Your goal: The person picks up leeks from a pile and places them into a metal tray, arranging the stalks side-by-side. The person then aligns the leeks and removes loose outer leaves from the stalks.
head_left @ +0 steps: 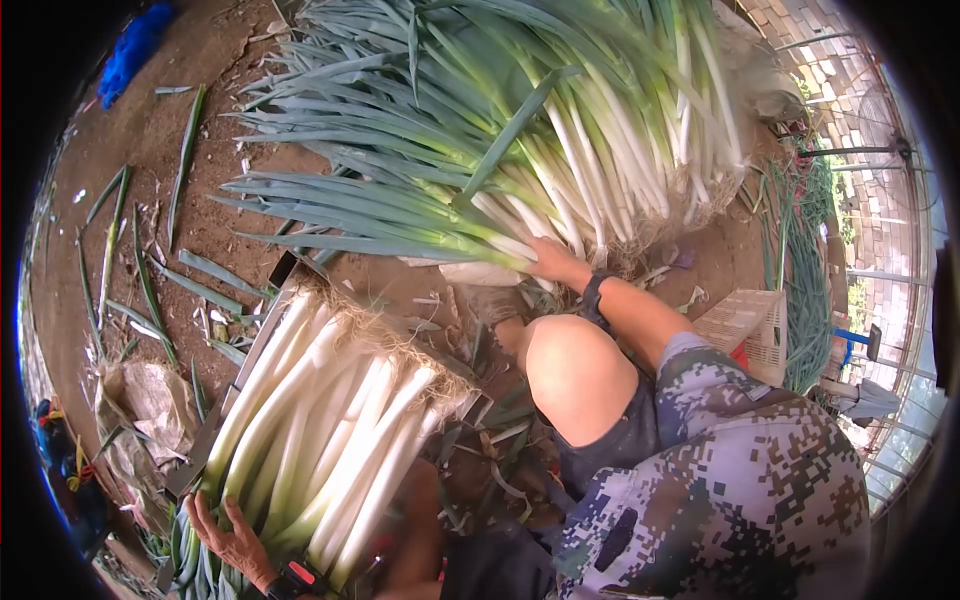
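A big heap of green onions, with long white stalks, rooty ends and blue-green leaves, lies across the top of the view. At its near edge my right hand is closed around the white lower part of some green onions. A second bundle of green onions lies in a metal frame at the lower left, its roots toward the frame's upper end. My left hand rests on this bundle where white turns to green, fingers spread over the stalks. Its palm side is hidden.
Loose leaves litter the dirt floor on the left. A crumpled sack lies beside the frame. My bent knee is between bundle and heap. On the right stand a pale plastic crate and more green leaves. Blue material lies at upper left.
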`<action>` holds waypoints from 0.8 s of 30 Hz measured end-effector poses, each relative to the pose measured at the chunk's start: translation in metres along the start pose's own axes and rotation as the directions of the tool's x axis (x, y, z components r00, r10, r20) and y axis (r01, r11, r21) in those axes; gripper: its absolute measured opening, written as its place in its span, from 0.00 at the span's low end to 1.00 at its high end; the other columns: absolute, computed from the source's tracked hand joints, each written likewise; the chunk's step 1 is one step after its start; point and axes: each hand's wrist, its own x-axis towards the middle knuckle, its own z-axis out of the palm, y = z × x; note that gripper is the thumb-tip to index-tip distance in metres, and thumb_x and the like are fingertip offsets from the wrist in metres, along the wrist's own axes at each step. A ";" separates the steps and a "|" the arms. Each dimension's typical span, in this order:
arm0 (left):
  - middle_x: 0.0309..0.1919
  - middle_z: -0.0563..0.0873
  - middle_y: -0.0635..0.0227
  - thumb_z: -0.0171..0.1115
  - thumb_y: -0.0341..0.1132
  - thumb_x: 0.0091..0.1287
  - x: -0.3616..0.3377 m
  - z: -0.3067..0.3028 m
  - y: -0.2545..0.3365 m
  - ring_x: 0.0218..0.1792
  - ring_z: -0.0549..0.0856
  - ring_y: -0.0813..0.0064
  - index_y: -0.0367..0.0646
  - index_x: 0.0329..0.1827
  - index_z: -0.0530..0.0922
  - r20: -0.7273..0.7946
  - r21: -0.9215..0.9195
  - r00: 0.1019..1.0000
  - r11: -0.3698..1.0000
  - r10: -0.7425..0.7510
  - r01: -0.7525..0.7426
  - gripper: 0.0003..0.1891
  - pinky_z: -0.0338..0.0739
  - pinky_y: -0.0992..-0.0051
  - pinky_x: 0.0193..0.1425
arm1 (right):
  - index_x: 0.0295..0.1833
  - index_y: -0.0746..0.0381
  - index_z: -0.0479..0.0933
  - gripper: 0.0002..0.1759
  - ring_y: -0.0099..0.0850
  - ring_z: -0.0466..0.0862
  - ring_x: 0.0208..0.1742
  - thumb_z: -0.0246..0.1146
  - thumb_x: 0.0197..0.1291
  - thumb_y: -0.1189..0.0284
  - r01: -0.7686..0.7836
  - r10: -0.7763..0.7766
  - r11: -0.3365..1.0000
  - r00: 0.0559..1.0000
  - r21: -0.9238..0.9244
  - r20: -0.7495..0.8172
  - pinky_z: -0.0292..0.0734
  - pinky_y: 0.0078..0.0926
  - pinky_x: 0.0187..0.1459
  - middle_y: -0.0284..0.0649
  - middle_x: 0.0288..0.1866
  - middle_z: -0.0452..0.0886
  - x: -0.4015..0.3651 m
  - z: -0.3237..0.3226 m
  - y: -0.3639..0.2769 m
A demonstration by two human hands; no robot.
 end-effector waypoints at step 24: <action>0.62 0.81 0.54 0.73 0.32 0.58 -0.063 -0.038 0.038 0.65 0.76 0.50 0.41 0.57 0.81 -0.090 -0.128 0.993 0.989 -0.080 0.069 0.22 0.69 0.55 0.70 | 0.62 0.71 0.76 0.34 0.23 0.80 0.42 0.73 0.53 0.63 0.297 -0.413 0.765 0.907 0.571 0.081 0.77 0.25 0.44 0.38 0.45 0.83 -0.153 -0.200 -0.102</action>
